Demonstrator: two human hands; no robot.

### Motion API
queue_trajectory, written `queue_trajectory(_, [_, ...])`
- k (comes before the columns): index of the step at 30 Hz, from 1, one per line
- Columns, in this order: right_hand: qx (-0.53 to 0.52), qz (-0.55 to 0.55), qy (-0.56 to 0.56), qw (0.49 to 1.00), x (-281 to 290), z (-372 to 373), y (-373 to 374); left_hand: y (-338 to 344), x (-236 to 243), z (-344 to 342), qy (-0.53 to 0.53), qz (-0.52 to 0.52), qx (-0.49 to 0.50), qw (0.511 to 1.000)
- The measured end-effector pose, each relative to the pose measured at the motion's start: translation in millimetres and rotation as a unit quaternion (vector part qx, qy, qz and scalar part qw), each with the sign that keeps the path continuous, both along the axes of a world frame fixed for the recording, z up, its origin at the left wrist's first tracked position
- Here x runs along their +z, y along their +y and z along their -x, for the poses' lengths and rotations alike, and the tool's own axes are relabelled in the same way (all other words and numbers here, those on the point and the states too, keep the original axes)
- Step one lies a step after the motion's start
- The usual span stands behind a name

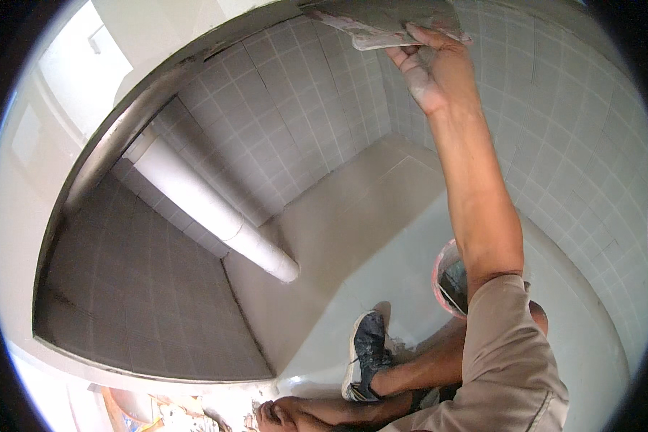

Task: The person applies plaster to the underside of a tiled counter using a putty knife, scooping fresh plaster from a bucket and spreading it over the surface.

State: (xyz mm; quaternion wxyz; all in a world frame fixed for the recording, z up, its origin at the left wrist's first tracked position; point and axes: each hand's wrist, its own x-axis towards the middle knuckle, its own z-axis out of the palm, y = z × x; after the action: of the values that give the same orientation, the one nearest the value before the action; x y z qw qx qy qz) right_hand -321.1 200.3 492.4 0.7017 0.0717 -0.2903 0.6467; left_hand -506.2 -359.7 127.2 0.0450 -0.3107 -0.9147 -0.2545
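Observation:
My right arm reaches up to the top of the view, where my right hand (pixel 439 68) is closed on the edge of a flat grey plate (pixel 403 20) smeared with mortar. The thumb lies on its face and the fingers curl underneath; its far edge runs along the upper rim of the opening. I cannot tell whether it has a handle. Low at the bottom edge, a dark, backlit shape looks like my left hand (pixel 275 416). Its fingers are too dim to read. A round bucket (pixel 437 277) with a pinkish rim stands below my right forearm, partly hidden by it.
Grey tiled walls (pixel 266 93) enclose a recess with a smooth floor (pixel 345 230). A white pipe (pixel 194 194) slants across it. My dark shoe (pixel 369 353) stands on the pale floor. Bright clutter (pixel 180 414) lies at the lower left beyond the curved edge.

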Motion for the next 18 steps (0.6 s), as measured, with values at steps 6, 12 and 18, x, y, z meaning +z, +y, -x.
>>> queue_trajectory(6, [0.036,-0.021,0.023,0.999,6,-30,-65,-3,5,-14,0.009,-0.036,0.015,0.999])
queue_trajectory(12, [0.034,-0.045,0.008,0.998,3,-43,-104,-19,-7,-8,0.049,-0.039,0.006,0.998])
queue_trajectory(18, [0.027,-0.040,-0.002,0.999,6,-49,-129,-20,3,-17,0.012,-0.039,0.022,0.999])
